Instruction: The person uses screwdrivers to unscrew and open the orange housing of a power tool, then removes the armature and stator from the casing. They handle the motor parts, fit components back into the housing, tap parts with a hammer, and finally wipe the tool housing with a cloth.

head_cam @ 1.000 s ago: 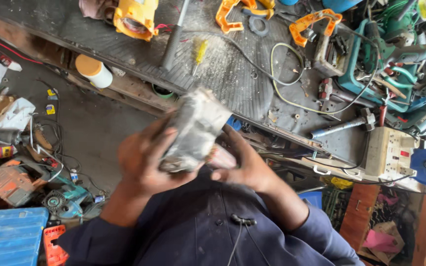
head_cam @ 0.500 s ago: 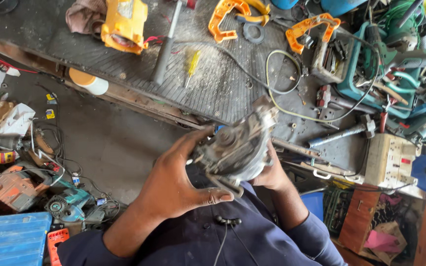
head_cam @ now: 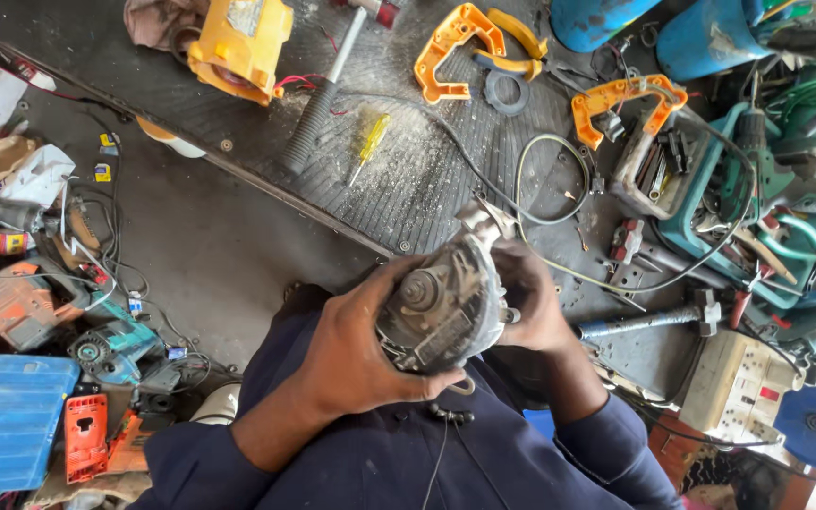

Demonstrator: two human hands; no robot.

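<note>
We see a ribbed black mat (head_cam: 408, 179) spread over the bench, well above and beyond our hands. Far off to the lower left of the grip sits a blue plastic case (head_cam: 7, 416). Up and left of it, on the mat, a yellow tool housing (head_cam: 238, 42); up and right, orange handle shells (head_cam: 455, 47). Right of the grip, beyond our right wrist, a beige switch box (head_cam: 734, 382). In the grip itself: a dirty grey motor assembly (head_cam: 441, 307), held off the bench in front of our chest, round end face with its centre hub turned toward the camera, metal bracket end pointing up and away. Our left hand (head_cam: 356, 354) wraps its lower left side, fingers curled under and closed tight on the housing, thumb along the top edge. Our right hand (head_cam: 531, 297) clamps the right side, fingers closed round the rim. So the motor sits between both palms, touching both. Above the grip on the mat, a black-handled tool (head_cam: 318, 113), and just beside it a small yellow screwdriver (head_cam: 368, 142).
</note>
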